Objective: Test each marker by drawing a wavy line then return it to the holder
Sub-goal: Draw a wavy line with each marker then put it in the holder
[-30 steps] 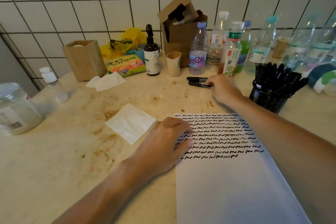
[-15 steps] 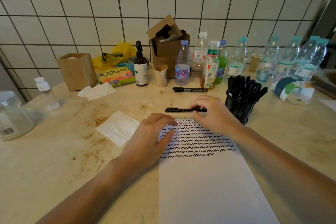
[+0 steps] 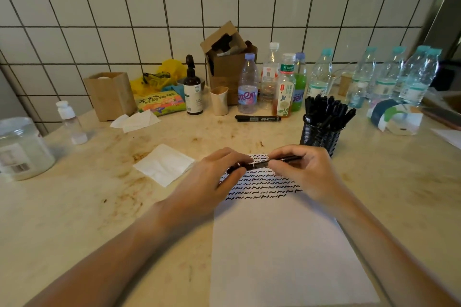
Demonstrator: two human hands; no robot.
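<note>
- While you hold one marker [image 3: 264, 163] level above the top of the paper [image 3: 287, 244], the step in hand reads as uncapping it for its test line.
- Left hand [image 3: 214, 177]: fingers curled round the marker's left end, pinching it; that end is mostly hidden under them.
- Right hand [image 3: 303, 169]: fingers and thumb closed round the right part of the barrel, whose tail shows past them toward the holder [image 3: 320, 136].
- Marker: horizontal, spanning both hands, over the uppermost wavy lines [image 3: 262, 185]. Whether the cap has already parted from the barrel cannot be told.
- Paper: on the tabletop [image 3: 74, 219] before you, wavy lines filling its upper part, the lower part blank.
- Holder: black mesh cup just right of the paper's top, crowded with black markers standing at slants.
- Spare marker [image 3: 258, 118]: lying capped on the tabletop beyond the paper, near the row of bottles, apart from the holder.
- Next move, by judgement: pull your hands apart along the barrel to free the cap, keep the cap in your left hand, then bring the tip down just under the lowest row of lines.
- Progress, by judgement: many lines drawn; at least two markers are out of the holder.
</note>
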